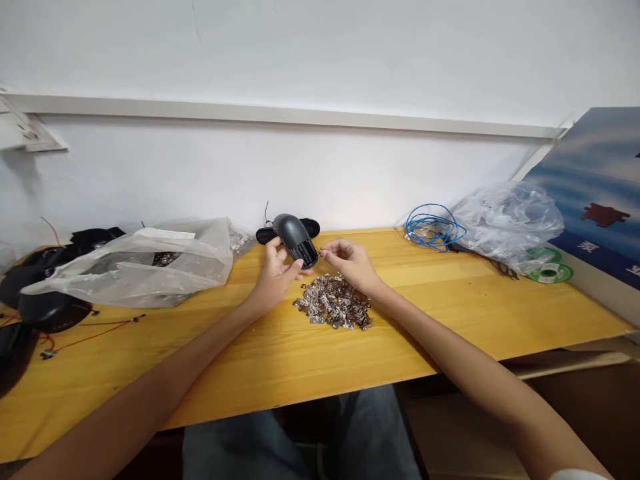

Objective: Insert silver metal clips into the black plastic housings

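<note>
A rounded black plastic housing (293, 232) is held tilted above the table, its slotted open end facing me. My left hand (281, 268) is closed around its lower left side, thumb near the open end. Beside that end, on the right, my right hand (350, 259) pinches with thumb and forefinger; what is between the fingertips is too small to make out. Below both hands lies a pile of small shiny metal pieces (334, 301). Behind the held housing rest other black plastic parts (311, 227), partly hidden, with a thin wire sticking up.
A clear plastic bag (145, 267) with metal pieces lies on the left, near black housings (53, 310) with red wires. On the right are a blue wire coil (434, 228), crumpled plastic bags (505, 220) and green spools (550, 272). A white wall (320, 167) closes the back.
</note>
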A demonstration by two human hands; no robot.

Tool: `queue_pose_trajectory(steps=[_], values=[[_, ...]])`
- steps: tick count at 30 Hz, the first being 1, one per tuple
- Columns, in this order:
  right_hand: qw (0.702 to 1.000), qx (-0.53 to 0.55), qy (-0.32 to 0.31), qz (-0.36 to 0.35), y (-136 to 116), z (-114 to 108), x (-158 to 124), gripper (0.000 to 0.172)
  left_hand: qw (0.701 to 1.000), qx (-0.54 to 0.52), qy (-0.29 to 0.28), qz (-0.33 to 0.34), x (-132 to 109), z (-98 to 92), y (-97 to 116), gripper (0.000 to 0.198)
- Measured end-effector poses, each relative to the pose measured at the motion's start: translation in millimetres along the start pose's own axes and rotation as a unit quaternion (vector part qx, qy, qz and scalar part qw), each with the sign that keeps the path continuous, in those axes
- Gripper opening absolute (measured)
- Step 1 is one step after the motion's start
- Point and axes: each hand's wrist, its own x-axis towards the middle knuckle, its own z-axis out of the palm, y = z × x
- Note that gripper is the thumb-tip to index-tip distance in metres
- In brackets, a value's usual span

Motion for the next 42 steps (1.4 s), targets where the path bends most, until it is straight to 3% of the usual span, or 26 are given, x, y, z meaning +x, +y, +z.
queue_pose_trajectory(steps=[5,16,30,35,38,42], values=[[0.997,0.032,-0.061,0.032,6.2,11.1,-4.5,0.033,1.0,-0.013,0.003,0.026,-3.3,3.0,-2.3,0.069],[0.99,0.107,-0.047,0.076,5.4,17.4,-7.5,0.036,0.995,0.011,-0.045,0.086,-2.1,-0.5,-13.0,0.068],[0.999,-0.023,0.005,0.046,1.1,19.5,-11.8,0.029,0.993,-0.004,-0.063,0.102,-2.8,0.2,-13.1,0.069],[0.995,-0.101,-0.006,-0.017,-5.9,11.0,-13.2,0.032,0.994,-0.011,-0.049,0.1,-2.5,1.1,-12.9,0.067],[0.981,-0.174,-0.033,-0.082,-11.3,1.6,-13.1,0.034,0.994,-0.015,-0.055,0.099,-2.4,1.6,-13.8,0.07],[0.941,-0.302,-0.084,-0.129,-18.7,-7.3,-13.6,0.03,0.992,-0.022,-0.08,0.095,-3.0,1.6,-15.4,0.069]])
